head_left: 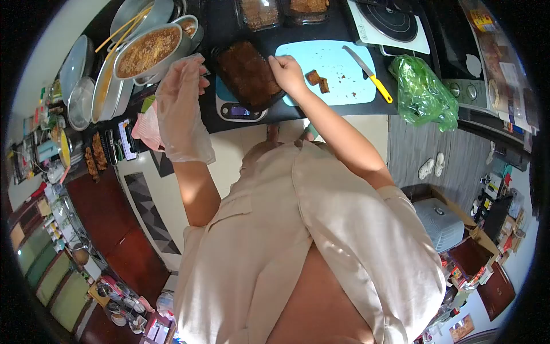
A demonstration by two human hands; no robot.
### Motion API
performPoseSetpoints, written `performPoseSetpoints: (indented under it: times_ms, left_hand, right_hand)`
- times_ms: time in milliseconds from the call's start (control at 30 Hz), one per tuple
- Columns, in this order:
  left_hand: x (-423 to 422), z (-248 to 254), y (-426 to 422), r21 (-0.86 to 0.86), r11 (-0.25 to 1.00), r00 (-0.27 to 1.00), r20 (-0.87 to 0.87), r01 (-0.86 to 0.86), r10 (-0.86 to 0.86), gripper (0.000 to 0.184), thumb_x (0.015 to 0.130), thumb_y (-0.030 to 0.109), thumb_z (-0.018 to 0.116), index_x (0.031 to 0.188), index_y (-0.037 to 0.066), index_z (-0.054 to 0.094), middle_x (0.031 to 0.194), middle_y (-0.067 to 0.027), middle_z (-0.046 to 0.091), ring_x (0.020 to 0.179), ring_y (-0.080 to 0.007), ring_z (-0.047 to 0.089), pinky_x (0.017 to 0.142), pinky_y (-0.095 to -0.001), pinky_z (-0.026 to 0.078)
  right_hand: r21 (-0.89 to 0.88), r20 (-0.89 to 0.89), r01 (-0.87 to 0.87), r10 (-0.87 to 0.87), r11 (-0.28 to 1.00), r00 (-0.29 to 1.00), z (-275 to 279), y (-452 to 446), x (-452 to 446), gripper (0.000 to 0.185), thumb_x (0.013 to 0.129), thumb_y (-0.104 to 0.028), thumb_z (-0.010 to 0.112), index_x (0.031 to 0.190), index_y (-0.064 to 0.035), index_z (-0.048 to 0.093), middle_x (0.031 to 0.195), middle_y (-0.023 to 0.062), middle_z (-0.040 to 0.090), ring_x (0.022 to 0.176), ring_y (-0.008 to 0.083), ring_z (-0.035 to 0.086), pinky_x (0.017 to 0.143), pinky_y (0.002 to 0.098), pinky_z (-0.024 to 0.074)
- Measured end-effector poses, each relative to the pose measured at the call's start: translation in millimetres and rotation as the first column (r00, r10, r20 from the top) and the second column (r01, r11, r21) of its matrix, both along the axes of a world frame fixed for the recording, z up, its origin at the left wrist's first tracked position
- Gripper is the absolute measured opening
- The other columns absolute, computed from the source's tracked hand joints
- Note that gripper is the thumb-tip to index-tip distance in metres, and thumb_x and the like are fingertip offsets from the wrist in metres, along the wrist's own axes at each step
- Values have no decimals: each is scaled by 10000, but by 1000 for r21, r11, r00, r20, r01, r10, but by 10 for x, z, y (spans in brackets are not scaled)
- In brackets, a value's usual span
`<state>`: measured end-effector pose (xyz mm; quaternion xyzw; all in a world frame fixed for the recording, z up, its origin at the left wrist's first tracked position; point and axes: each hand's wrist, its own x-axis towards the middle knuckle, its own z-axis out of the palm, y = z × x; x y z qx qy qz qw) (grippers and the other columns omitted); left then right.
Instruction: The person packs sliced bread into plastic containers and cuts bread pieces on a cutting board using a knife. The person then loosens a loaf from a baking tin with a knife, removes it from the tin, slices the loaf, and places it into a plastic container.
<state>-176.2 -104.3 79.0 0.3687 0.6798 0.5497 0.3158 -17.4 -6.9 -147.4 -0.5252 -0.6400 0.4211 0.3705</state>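
Note:
A black plastic tray (224, 73) filled with dark brown cake (247, 71) sits tilted over a kitchen scale (242, 113) with a lit display. My bare right hand (287, 74) grips the tray's right rim. On the left, my left hand (184, 94) wears a loose clear plastic glove; its fingers are slightly bent and apart, close to the tray's left side, with nothing seen in them. Right of the tray lies a light blue cutting board (321, 54) bearing small cake pieces (318, 80), crumbs and a yellow-handled knife (369, 74).
Metal pans, one holding brown crumbs (148, 53), crowd the left, with chopsticks (123, 31) across them. Filled clear boxes (259, 14) stand at the back. An induction cooker (392, 26) and a green plastic bag (423, 94) are on the right. A phone (127, 139) lies at left.

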Motion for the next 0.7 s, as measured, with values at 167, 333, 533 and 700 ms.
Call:
performPoseSetpoints:
  times_ms: [167,333,533,700]
  left_hand:
    - [11,89,-92,-14,1000,1000,-19,13,-13,229,946,244,618,1006,40,702,857,6,631,736,-65,535,676,-208,405]
    - [10,136,-79,-19,999,999,-40,35,-36,243,938,261,624,1008,41,700,855,-1,627,749,-72,535,687,-212,405]
    - [114,96,142,11,988,988,5,155,-155,258,923,284,644,1019,50,695,874,-2,628,763,-74,534,689,-215,404]
    - [239,6,417,5,953,952,-52,302,-302,200,902,239,657,1011,76,694,902,-11,648,773,-119,573,714,-238,444]
  right_hand:
    - [-32,16,96,-95,995,995,157,29,-44,323,882,-341,640,904,-36,743,813,180,637,799,341,606,747,409,489]
    - [86,-44,165,-162,983,986,371,68,319,329,882,-352,644,975,-52,740,809,164,624,763,293,600,733,372,483]
    - [-43,-90,316,-318,948,944,389,-103,1186,329,955,-296,585,1043,-8,718,1004,180,682,945,250,647,871,329,477]
    - [-212,-176,408,-445,888,878,444,-568,1731,335,1000,-313,547,1061,-37,725,716,-50,519,647,35,432,591,201,349]
